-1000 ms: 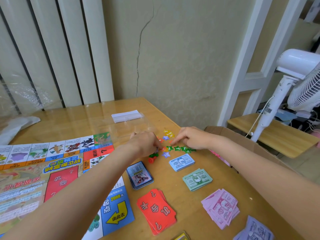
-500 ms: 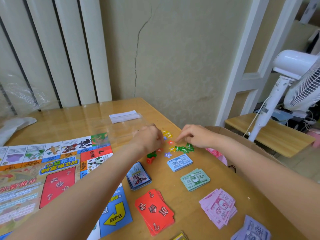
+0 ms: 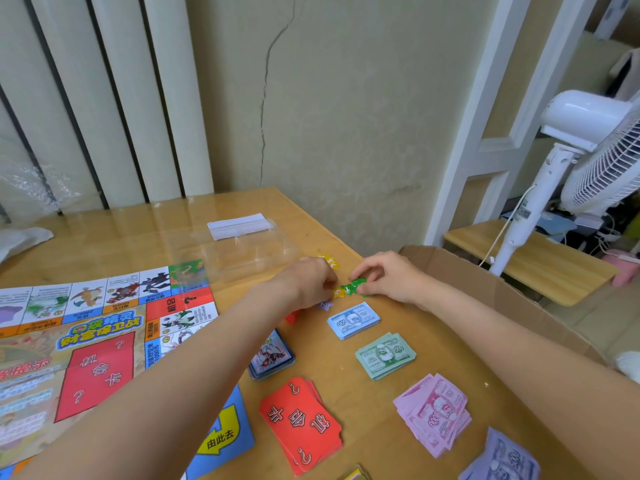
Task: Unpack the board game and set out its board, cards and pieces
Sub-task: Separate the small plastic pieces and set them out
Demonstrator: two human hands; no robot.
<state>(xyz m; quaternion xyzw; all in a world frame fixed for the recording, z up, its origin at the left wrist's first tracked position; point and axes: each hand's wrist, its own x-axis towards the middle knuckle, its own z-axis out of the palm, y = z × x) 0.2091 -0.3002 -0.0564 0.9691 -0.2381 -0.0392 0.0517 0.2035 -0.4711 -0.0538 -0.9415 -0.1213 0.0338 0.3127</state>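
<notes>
Right hand (image 3: 388, 276) pinches green stars (image 3: 354, 286) near the table's (image 3: 363, 403) far edge, left hand (image 3: 308, 284) curls over a yellow star (image 3: 338, 292) beside them, grip unclear, with money stacks (image 3: 385, 355), red cards (image 3: 300, 420) and board (image 3: 100, 341) nearer.

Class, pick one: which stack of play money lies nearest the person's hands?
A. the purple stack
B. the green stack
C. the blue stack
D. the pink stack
C: the blue stack lies just below the right hand and left hand, with the others closer to the camera.
</notes>
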